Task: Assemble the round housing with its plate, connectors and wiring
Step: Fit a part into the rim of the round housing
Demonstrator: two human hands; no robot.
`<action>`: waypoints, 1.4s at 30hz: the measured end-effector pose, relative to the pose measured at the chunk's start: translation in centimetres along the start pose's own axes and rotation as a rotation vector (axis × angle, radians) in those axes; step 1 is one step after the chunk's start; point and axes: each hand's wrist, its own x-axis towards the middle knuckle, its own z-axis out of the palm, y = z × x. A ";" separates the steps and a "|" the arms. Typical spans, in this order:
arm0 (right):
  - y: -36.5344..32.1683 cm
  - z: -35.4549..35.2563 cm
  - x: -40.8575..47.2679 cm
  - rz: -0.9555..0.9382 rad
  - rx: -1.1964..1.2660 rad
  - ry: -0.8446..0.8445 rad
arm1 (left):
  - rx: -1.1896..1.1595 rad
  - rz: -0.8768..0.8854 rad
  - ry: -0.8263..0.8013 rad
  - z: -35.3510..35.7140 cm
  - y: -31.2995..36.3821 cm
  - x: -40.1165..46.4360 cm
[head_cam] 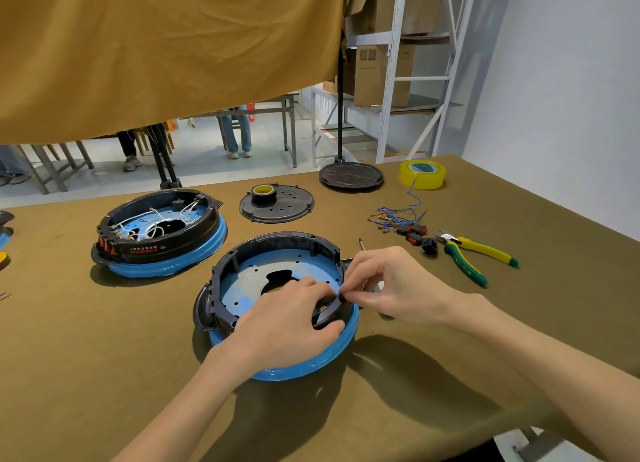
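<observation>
At lower centre, the round housing (277, 305) is gripped at its near-right wall by the curled left hand (287, 326). A small black part (342, 296) on that wall is pinched by the right hand (388, 285), beside the left fingertips.

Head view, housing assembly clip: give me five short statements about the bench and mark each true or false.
1. Both hands, left and right, work at the right rim of the near housing. True.
2. The near housing already holds white wiring. False: only the far housing shows white wires; the near one shows a bare blue plate.
3. The pliers lie untouched on the table, right of the hands. True.
4. The yellow tape roll sits on the perforated black disc. False: it sits on the table; a smaller dark roll is on that disc.
5. The blue wires are plugged into the near housing. False: they lie loose near the pliers.
</observation>
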 end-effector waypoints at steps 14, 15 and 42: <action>0.2 0.3 0.4 0.055 0.050 -0.013 | -0.001 0.016 0.006 -0.2 0.1 -0.2; 0.2 0.4 0.3 0.052 0.048 -0.015 | -0.001 0.019 0.007 -0.2 0.1 -0.2; 0.8 1.5 1.8 0.857 0.347 -0.082 | -0.267 -0.174 -0.236 -0.3 1.0 0.4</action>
